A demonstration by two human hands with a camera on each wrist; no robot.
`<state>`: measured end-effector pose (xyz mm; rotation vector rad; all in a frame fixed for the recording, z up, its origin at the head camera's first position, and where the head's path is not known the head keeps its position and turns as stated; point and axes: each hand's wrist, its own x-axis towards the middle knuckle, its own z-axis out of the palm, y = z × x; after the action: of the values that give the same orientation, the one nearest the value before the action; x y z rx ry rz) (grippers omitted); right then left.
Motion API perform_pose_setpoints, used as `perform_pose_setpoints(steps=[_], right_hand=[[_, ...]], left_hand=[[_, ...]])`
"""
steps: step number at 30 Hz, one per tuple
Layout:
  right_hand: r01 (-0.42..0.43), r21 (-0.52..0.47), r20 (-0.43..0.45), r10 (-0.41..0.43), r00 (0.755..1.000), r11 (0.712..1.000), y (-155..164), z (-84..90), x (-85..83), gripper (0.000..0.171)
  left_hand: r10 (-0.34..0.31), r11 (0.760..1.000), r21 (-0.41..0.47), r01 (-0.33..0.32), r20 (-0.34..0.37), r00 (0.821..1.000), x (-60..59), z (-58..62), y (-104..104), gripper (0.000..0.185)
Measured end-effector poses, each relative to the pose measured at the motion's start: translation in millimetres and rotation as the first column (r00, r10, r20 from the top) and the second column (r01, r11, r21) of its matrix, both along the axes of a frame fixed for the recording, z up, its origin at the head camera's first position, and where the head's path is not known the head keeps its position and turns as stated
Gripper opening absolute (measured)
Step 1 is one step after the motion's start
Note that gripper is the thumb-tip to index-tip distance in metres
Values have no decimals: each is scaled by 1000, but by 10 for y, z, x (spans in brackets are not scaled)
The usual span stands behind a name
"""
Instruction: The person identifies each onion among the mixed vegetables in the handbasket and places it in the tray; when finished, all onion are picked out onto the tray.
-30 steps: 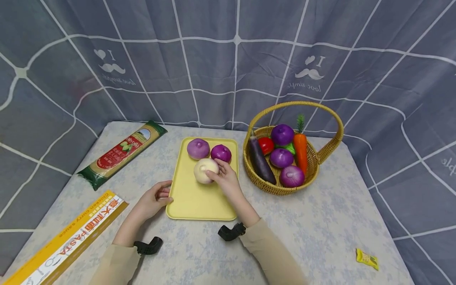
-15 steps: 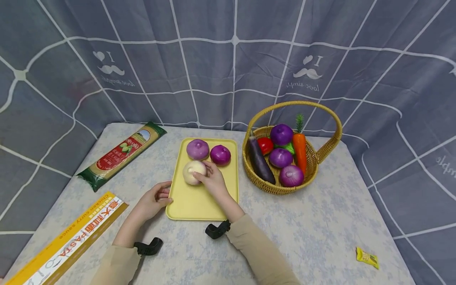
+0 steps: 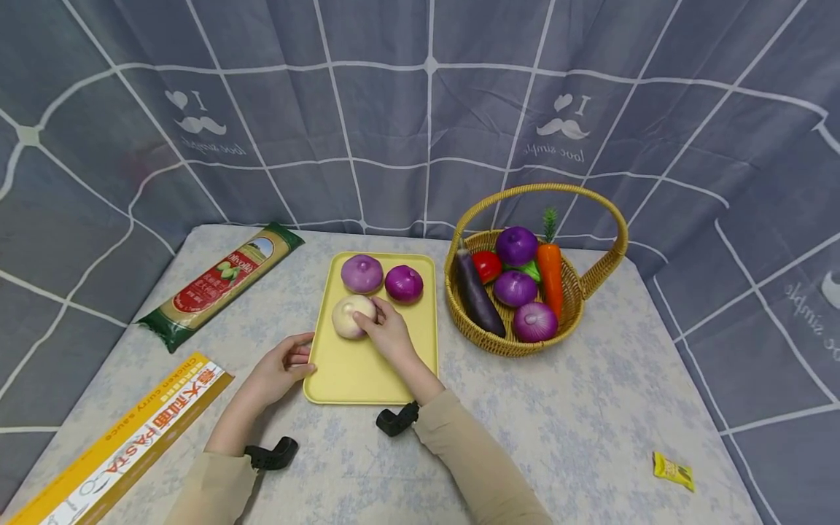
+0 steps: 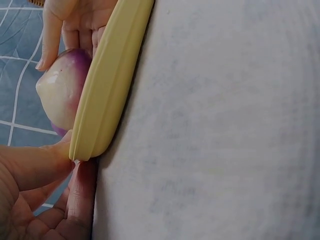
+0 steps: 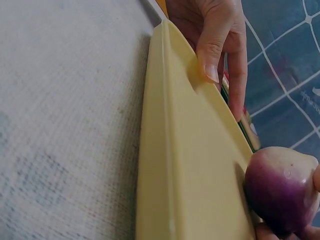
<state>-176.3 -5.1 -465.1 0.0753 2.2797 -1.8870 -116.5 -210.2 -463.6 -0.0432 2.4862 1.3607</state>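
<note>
My right hand (image 3: 394, 340) holds a white-and-purple turnip (image 3: 350, 319) between thumb and fingers on the yellow tray (image 3: 357, 375). In the right wrist view the turnip (image 5: 280, 192) rests against the tray, pale end up and purple side down. With its thumb at the rim and fingers below, my left hand (image 3: 272, 373) grips the tray's left edge. The left wrist view shows that pinch close to the tray corner (image 4: 102, 115). Behind the turnip on the tray lie a light purple onion (image 3: 362, 273) and a darker, smaller onion (image 3: 404, 284).
To the tray's right stands a wicker basket (image 3: 482, 341) with an eggplant (image 3: 480, 295), a carrot (image 3: 551, 273), several purple onions and a red vegetable (image 3: 487, 267). On the left lie a green-ended pasta bag (image 3: 223, 284) and a long pasta box (image 3: 131, 445). A yellow wrapped sweet (image 3: 673, 471) lies front right.
My right hand has moved the turnip left on the tray, to a place in front of the light purple onion. The left hand keeps its grip on the tray's edge.
</note>
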Motion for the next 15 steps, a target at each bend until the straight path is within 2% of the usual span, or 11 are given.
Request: perform_pose_setpoints(steps=[4, 11, 15], right_hand=[[-4, 20, -5, 4, 1000, 1000, -11, 10, -6, 62], [25, -45, 24, -23, 999, 999, 17, 59, 6, 61], [20, -43, 28, -19, 999, 999, 84, 113, 37, 60]], left_hand=[[5, 1000, -3, -5, 2, 1000, -5, -2, -3, 59], [7, 1000, -3, -7, -5, 1000, -9, -9, -6, 59], [7, 1000, -1, -7, -8, 1000, -12, -23, -16, 58]])
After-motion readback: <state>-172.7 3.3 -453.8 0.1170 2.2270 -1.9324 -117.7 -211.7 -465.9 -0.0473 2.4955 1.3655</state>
